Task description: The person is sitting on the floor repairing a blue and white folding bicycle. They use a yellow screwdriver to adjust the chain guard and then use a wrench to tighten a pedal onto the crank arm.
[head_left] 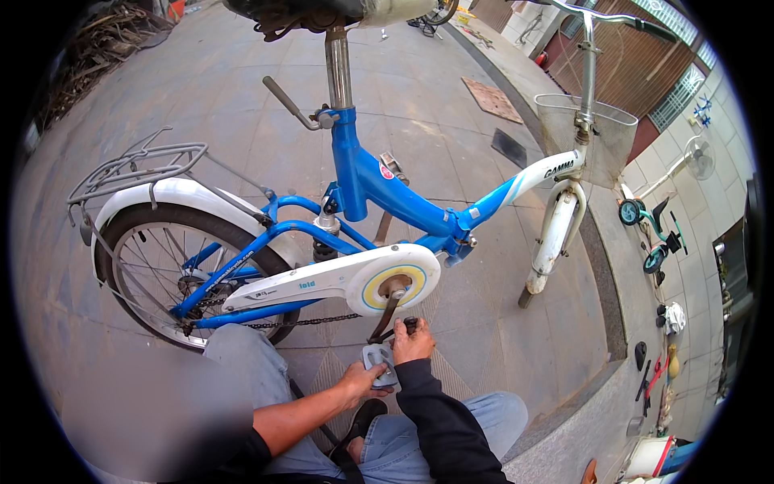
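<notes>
Big black lettering (559, 169) on the bike's (355, 177) white front tube (528, 182), easily the clearest print here; thin white text (229, 271) runs along the blue rear tube (246, 256), looks like a web address; the white chain guard (334, 276) has a short light-blue word (307, 284), plus a smaller dark marking (266, 294) further back; the round red sticker (386, 171) on the blue main tube (407, 196) is too tiny to read.

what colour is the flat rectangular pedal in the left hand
The flat pedal is light grey, seen best in the head view.
</notes>
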Tool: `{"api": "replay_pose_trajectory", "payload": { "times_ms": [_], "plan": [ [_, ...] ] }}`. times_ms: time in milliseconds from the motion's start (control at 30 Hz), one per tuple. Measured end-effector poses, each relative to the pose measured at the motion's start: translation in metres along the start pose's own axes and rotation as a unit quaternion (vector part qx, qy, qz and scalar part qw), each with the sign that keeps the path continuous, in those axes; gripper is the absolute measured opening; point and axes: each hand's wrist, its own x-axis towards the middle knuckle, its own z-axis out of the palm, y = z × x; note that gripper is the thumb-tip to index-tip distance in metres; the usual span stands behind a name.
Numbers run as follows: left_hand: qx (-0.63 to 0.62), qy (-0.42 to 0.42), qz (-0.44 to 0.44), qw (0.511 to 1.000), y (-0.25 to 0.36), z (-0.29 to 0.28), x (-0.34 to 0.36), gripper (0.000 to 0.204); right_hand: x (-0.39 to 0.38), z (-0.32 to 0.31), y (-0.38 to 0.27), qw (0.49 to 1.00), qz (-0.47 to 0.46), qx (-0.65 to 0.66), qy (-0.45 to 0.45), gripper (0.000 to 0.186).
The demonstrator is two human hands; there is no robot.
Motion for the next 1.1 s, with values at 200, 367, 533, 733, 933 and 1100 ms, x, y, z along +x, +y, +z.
{"api": "replay_pose_trajectory", "payload": {
  "times_ms": [200,367,533,733,933,1100],
  "plan": [
    [0.002,0.014,-0.004,1.0,0.007,0.006,-0.006,0.029,-0.009,0.0,-0.027,0.991,-0.119,-0.061,-0.03,0.028],
    [0.001,0.001,0.001,1.0,-0.001,0.003,0.002,0.028,-0.011,-0.013,-0.013,0.998,-0.057,-0.024,0.016,0.025],
    [-0.001,0.015,0.003,1.0,-0.001,0.001,0.002,0.029,0.011,-0.015,-0.02,0.991,0.066,0.112,-0.033,0.024],
    [0.012,0.005,-0.007,1.0,0.001,0.002,0.002,0.03,-0.007,-0.006,-0.024,0.991,-0.112,-0.064,-0.031,0.027],
    [0.013,-0.001,-0.009,1.0,0.003,0.003,-0.002,0.031,0.005,-0.005,-0.004,0.996,-0.021,0.072,-0.049,0.022],
    [-0.001,0.022,0.016,1.0,0.006,0.007,-0.005,0.029,-0.011,-0.001,-0.02,0.991,-0.119,-0.056,-0.025,0.024]
  ]
}}
